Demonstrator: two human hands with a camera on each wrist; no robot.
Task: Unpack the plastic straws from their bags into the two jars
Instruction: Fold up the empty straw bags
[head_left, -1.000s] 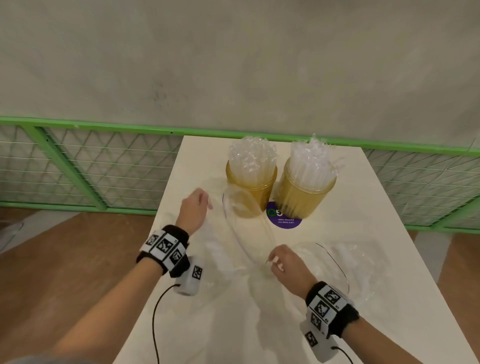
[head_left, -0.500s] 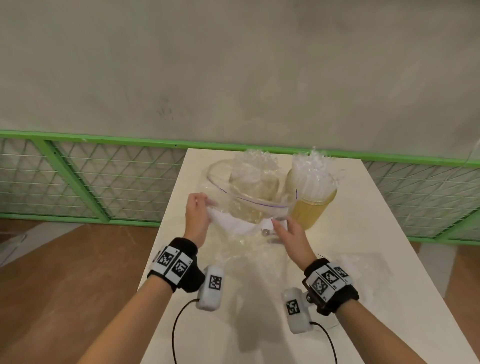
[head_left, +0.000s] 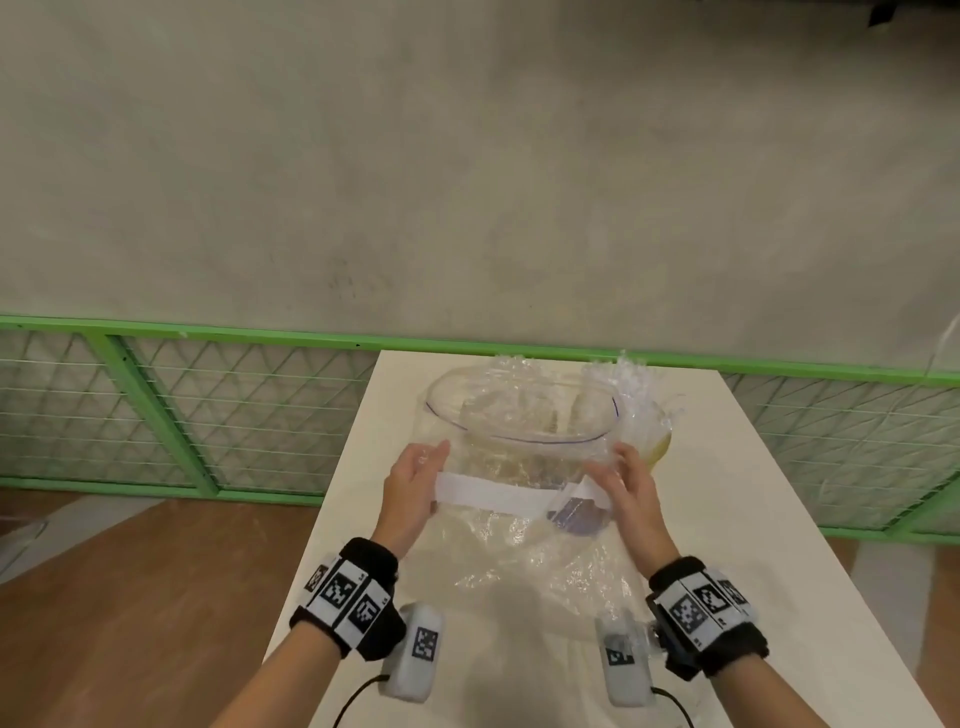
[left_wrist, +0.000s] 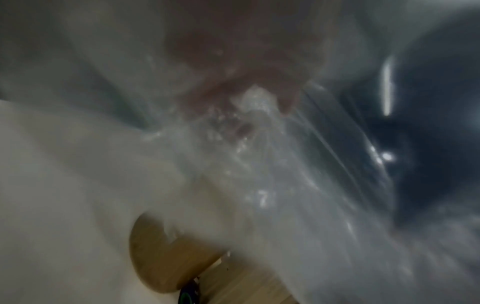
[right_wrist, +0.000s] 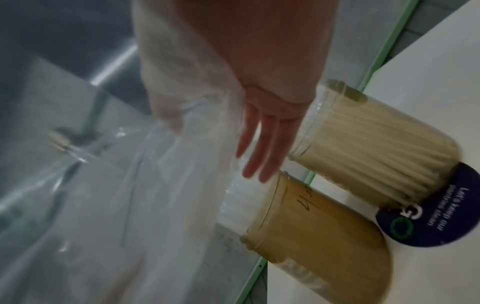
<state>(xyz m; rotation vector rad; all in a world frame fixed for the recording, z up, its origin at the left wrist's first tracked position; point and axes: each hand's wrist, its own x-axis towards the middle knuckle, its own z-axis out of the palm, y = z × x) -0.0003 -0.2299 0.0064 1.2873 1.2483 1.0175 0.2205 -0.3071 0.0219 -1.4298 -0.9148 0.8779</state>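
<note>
I hold a clear, empty-looking plastic bag (head_left: 519, 452) up in front of the two amber jars. My left hand (head_left: 415, 483) grips its left edge by a white strip (head_left: 493, 493). My right hand (head_left: 623, 483) holds the right edge between thumb and straight fingers (right_wrist: 259, 148). The bag's mouth gapes wide at the top. The left jar (right_wrist: 324, 226) shows only through the plastic in the head view; the right jar (head_left: 654, 436) peeks out beside it. Both are packed with clear straws (head_left: 623, 379). The left wrist view is blurred, showing fingers (left_wrist: 246, 82) on plastic (left_wrist: 285, 185).
The white table (head_left: 779, 519) is narrow, with a green mesh fence (head_left: 208, 405) behind it and wooden floor (head_left: 130, 597) to the left. Crumpled plastic (head_left: 545, 566) lies on the table below the held bag. A purple sticker (right_wrist: 428, 216) sits under the jars.
Both hands have lifted the bag off the table and raised it in front of the jars. Its mouth has spread wider, and the hands have moved further apart.
</note>
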